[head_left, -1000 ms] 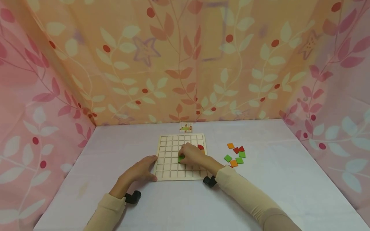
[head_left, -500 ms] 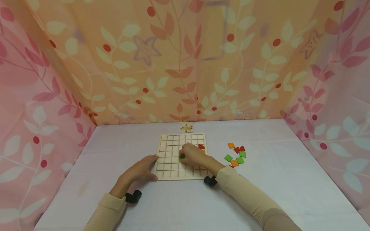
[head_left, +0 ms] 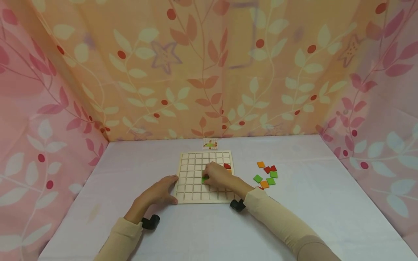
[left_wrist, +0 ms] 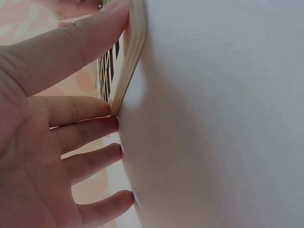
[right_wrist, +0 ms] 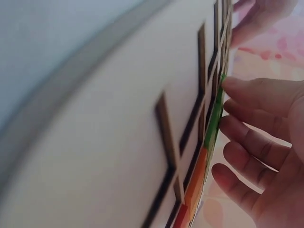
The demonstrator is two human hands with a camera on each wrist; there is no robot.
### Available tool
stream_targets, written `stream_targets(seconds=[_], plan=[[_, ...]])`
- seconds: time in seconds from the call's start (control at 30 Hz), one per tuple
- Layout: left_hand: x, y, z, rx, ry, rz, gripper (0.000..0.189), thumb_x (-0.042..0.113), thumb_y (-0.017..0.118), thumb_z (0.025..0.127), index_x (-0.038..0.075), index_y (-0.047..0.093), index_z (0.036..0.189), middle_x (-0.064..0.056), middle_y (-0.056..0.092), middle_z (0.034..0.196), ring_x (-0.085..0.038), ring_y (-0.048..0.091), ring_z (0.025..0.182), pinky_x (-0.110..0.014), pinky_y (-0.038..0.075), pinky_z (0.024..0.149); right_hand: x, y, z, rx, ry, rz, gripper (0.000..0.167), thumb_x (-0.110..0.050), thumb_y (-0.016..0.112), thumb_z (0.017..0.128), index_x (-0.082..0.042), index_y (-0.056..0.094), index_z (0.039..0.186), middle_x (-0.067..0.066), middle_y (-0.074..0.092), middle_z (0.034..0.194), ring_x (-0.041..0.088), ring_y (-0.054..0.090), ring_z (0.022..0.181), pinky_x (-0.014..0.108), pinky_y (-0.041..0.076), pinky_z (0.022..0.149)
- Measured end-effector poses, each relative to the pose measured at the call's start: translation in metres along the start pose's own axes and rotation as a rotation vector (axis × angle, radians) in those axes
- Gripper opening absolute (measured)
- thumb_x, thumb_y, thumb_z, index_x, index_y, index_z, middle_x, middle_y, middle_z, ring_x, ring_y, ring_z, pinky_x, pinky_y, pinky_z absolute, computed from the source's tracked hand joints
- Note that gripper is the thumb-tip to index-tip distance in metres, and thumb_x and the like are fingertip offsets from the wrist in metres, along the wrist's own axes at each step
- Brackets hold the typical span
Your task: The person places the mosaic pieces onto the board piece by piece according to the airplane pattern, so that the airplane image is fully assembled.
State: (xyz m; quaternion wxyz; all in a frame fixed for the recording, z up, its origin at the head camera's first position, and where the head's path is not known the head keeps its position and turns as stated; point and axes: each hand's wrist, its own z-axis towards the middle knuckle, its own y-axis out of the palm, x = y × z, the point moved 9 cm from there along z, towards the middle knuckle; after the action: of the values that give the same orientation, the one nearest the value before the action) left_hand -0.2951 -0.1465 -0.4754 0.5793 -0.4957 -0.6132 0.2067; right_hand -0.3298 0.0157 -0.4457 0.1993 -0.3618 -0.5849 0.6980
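Observation:
My left hand (head_left: 158, 192) lies at the left side of a wooden grid board (head_left: 192, 195). In the left wrist view its thumb and fairly straight, spread fingers (left_wrist: 90, 161) touch the board's edge and the cloth beside it. Over the middle of the board, my right hand (head_left: 217, 174) has thumb and fingertips together at a green square tile (head_left: 204, 179), pinching it low on the grid. The right wrist view shows green tiles (right_wrist: 213, 124) in a row with an orange tile (right_wrist: 195, 178) and a red piece (right_wrist: 181, 216). My right hand hides part of this row from above.
Loose green, orange and red tiles (head_left: 270, 181) lie on the white cloth right of the board. A small pattern card (head_left: 210, 144) lies behind the board, near the flowered back curtain (head_left: 209, 90). Black wrist mounts (head_left: 150, 222) stick out from both wrists.
Almost nothing differs. Both hands keep their places on the board, and the loose tiles lie as before; the head view shifts only very slightly.

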Motion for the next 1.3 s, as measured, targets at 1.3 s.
stream_targets(seconds=[1.3], plan=[[0.002, -0.001, -0.002, 0.015, 0.018, 0.003, 0.091, 0.015, 0.086, 0.070, -0.004, 0.039, 0.146, -0.023, 0.037, 0.153, -0.041, 0.031, 0.144, -0.055, 0.028, 0.116, 0.122, -0.044, -0.098, 0.044, 0.294, 0.274, 0.018, -0.013, 0.069, 0.086, -0.008, 0.075, 0.103, 0.001, 0.070, 0.099, 0.023, 0.058, 0.100, 0.045, 0.052, 0.090]])
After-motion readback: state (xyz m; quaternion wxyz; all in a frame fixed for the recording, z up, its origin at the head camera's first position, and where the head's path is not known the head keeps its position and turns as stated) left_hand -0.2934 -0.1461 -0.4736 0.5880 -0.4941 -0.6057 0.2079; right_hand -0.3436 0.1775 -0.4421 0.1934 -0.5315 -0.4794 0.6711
